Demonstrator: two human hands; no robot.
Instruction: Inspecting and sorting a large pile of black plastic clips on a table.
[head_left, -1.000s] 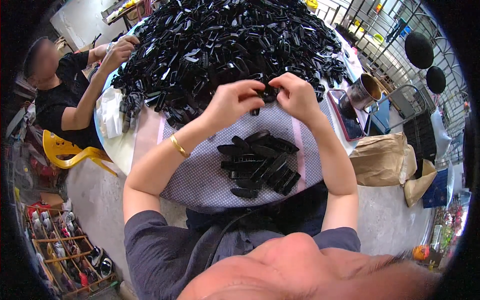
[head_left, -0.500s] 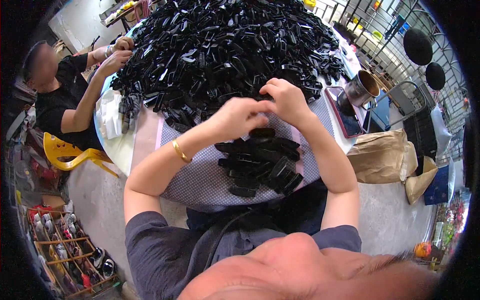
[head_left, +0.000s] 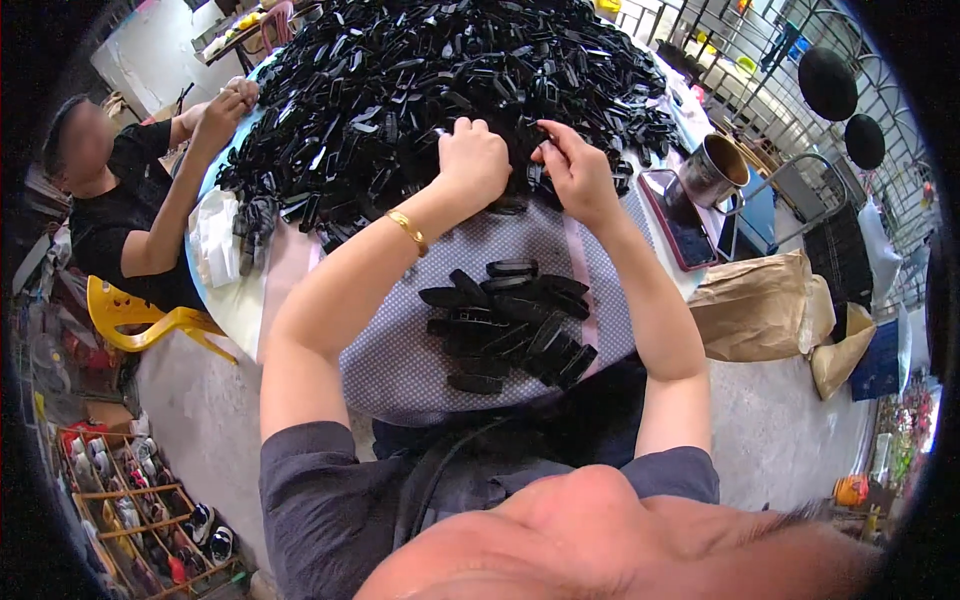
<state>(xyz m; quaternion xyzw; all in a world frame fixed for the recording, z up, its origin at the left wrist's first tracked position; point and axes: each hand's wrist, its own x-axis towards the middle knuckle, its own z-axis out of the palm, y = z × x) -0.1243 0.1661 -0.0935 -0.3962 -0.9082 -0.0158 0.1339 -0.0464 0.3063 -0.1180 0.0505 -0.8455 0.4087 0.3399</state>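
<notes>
Both hands are working at the near foot of a great heap of black plastic clips (head_left: 420,90) covering most of the round table (head_left: 235,310). The left hand (head_left: 472,160), a gold bangle (head_left: 408,231) on its wrist, is curling into a fist over clips at the heap's edge; what it is pinching is hidden. The right hand (head_left: 575,172) is pinching a small black clip (head_left: 540,150) between thumb and fingers, just beside the left. Both forearms are reaching forward over a dotted cloth (head_left: 400,360) at the table's near edge, where a small pile of sorted clips (head_left: 510,325) is lying. A metal cup (head_left: 712,170) and a phone (head_left: 680,225) are sitting near the right edge. Another person's hands (head_left: 225,105) are working at the far left edge.
</notes>
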